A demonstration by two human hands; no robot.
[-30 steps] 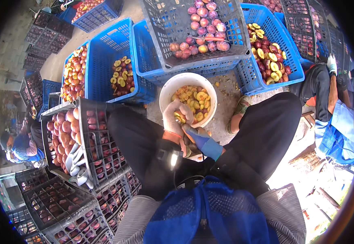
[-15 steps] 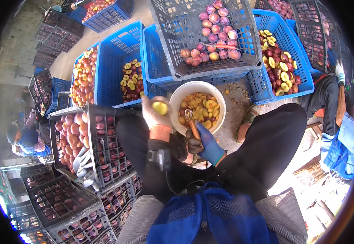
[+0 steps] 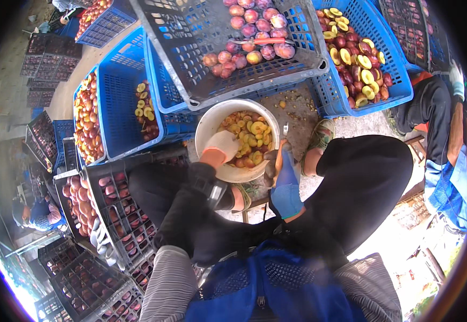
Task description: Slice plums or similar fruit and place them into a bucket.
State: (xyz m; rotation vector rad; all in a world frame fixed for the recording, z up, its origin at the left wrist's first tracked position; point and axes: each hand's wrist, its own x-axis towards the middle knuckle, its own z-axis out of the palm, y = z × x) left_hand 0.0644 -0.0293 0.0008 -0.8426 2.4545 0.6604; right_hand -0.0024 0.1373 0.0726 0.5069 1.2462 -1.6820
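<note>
My left hand (image 3: pixel 221 146), in a pale glove, reaches into a white bucket (image 3: pixel 203 122) of cut yellow plum pieces (image 3: pixel 255 134). Its blurred fingers are over the fruit, and what they hold, if anything, does not show. Just right of the bucket, my right hand (image 3: pixel 286 188), in a blue glove with dark fingertips, is closed around the wooden handle of a small pitting tool (image 3: pixel 282 146). The tool's metal tip points up and away from me, outside the bucket.
Ahead, a black crate (image 3: pixel 185 59) holds whole plums and red-handled pruning shears (image 3: pixel 260 41). Blue crates with halved plums stand right (image 3: pixel 357 111) and left (image 3: pixel 129 59). A crate of plums (image 3: pixel 86 185) with grey gloves (image 3: pixel 102 241) is beside my left leg. A person (image 3: pixel 432 107) sits at right.
My left hand has gone down into the bucket; the cut plum it held no longer shows. My right hand has drawn the tool out of the bucket to the right.
</note>
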